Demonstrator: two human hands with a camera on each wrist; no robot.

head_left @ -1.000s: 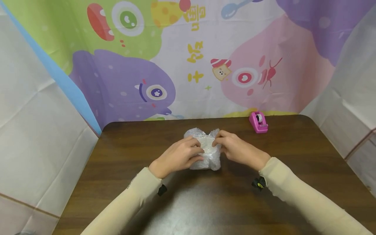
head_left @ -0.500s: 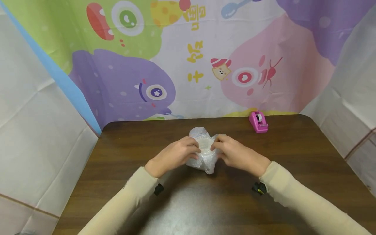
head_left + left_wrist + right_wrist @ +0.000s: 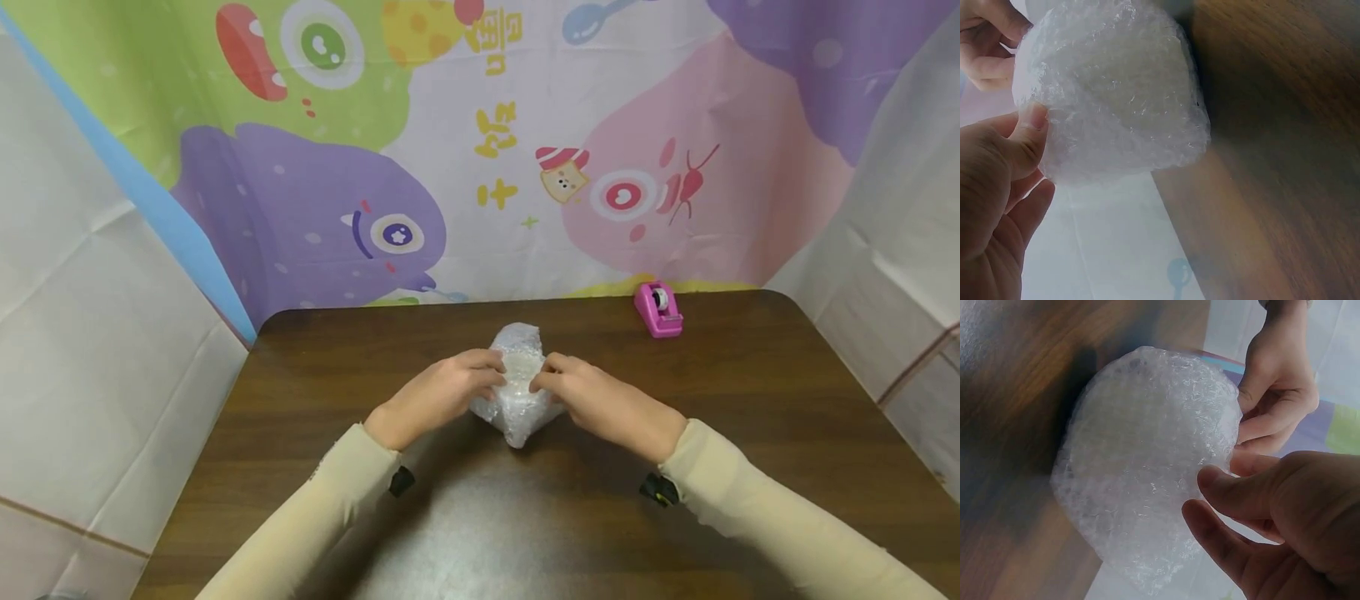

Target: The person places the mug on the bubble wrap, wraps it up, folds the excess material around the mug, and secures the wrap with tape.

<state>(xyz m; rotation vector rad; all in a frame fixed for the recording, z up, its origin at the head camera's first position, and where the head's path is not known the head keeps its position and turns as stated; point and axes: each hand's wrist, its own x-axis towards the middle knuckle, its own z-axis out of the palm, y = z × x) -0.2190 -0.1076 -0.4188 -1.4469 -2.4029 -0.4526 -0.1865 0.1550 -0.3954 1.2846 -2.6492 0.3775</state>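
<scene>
A bundle of clear bubble wrap [image 3: 517,421] around a pale round thing is at the middle of the wooden table. What kind of thing is inside, I cannot tell. My left hand [image 3: 442,390] grips its left side, the thumb [image 3: 1034,122] pressing the plastic in the left wrist view. On the opposite side my right hand [image 3: 603,404] holds the wrap between thumb and curled fingers. One corner of the bundle points towards me and another away. Both wrist views show the wrapped side [image 3: 1116,94] bulging, with the fingertips behind it partly hidden.
A pink tape dispenser [image 3: 659,309] with a roll of tape stands at the table's back right. Behind the table [image 3: 480,533] hangs a cartoon-printed cloth [image 3: 465,242]. Pale panels [image 3: 90,275] close off the left and right sides.
The bundle has turned clockwise as seen from above, so that a corner now points towards me. Both hands have shifted slightly to the left with it. The tape dispenser stays put.
</scene>
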